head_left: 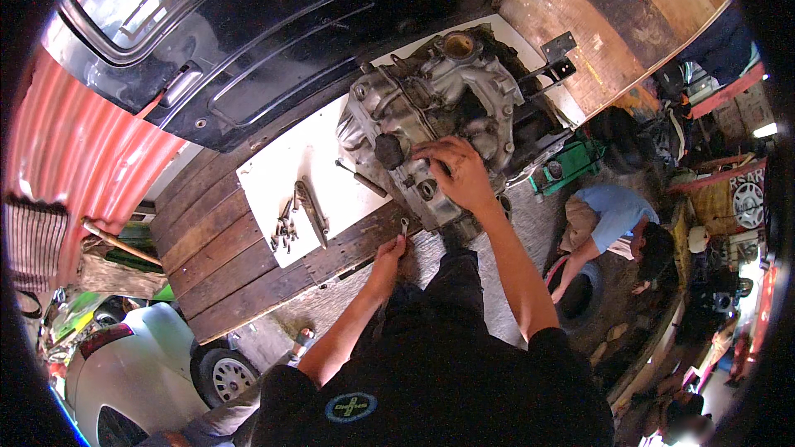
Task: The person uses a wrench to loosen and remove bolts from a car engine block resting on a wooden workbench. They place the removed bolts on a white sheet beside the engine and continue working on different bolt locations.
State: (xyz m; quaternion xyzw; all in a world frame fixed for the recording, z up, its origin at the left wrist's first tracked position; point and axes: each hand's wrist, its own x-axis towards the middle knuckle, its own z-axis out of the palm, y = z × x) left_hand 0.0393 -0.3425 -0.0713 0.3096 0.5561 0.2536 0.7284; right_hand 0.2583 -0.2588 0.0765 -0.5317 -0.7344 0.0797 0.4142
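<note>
A greasy metal engine lies on a white board in front of me. My right hand rests on its near side, fingers stretched and apart from the thumb, tips touching the metal next to a round black cap. At the bench's near edge, my left hand is closed around a wrench, whose ring end sticks up past the fingers. Left of the engine lies a dark slim rod-like tool. Several bolts and a long metal piece sit farther left on the board.
The white board lies on a wooden plank bench. Behind it stands a dark vehicle panel. A co-worker in a blue shirt bends over a tire at right. A light-coloured car stands at lower left.
</note>
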